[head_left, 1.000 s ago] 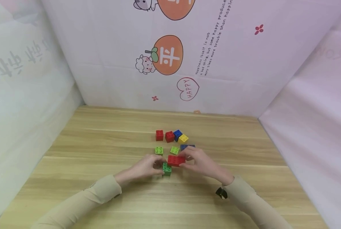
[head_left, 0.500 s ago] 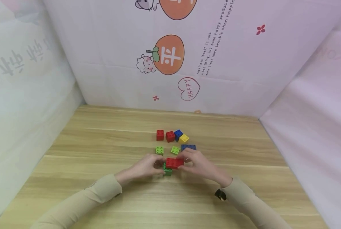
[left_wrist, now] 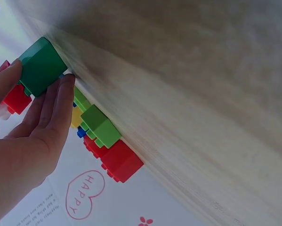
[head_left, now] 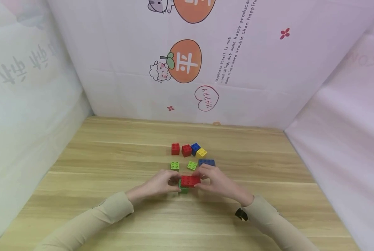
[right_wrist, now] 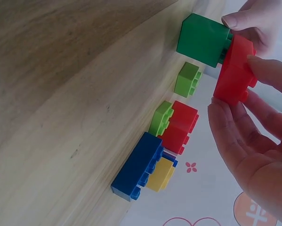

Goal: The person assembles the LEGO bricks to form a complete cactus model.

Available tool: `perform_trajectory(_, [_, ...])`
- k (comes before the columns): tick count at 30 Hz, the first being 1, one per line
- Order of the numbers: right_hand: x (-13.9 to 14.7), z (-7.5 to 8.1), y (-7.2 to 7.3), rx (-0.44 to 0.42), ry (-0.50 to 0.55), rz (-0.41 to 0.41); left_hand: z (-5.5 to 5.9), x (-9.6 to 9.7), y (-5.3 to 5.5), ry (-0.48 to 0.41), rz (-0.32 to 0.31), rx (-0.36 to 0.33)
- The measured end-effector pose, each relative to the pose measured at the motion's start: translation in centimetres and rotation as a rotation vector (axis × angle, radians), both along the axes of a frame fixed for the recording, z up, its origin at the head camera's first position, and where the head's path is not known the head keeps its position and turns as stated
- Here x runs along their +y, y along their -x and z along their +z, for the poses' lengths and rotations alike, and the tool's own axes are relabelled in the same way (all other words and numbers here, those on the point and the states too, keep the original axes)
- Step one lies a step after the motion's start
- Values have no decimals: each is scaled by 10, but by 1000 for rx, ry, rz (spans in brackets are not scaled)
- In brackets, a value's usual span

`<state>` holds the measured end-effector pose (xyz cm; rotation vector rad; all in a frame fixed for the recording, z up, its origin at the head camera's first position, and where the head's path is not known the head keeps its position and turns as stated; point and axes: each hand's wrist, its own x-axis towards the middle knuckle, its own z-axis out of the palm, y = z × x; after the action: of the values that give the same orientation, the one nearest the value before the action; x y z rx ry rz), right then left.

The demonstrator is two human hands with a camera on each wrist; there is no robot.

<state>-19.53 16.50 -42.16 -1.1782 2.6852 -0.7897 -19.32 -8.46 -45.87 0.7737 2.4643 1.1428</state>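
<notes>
My left hand [head_left: 162, 182] pinches a dark green 2x2 building brick [left_wrist: 43, 66] between thumb and fingers; it stands upright on the table, studs up. Above it, my right hand [head_left: 219, 180] grips a longer red building brick [right_wrist: 235, 70] by its right part, thumb on one side and fingertips on the other. The red brick's left part lies over the green brick's studs and hides most of them in the head view. From the right wrist, it looks slightly tilted against those studs; whether they are joined I cannot tell.
Behind the hands stand two lime bricks [head_left: 174, 165], a long blue brick [head_left: 207, 162], two red bricks [head_left: 175, 149], a small blue brick [head_left: 195, 149] and a yellow brick [head_left: 201, 152]. White printed cloth [head_left: 127, 69] walls the wooden table [head_left: 117, 157] at the back and sides.
The red brick in my right hand has shifted left and toward me, from beside the green brick to over its studs. My left hand has stayed on the green brick.
</notes>
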Motion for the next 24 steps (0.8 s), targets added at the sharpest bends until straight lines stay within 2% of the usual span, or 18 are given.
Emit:
perform_trajectory(13, [-4,1,0,31,-21,40,-1,-1,0,-5,-12,5])
perform_trajectory(24, [-7,1,0,30,-54,37,-2,0,0,-3,-20,42])
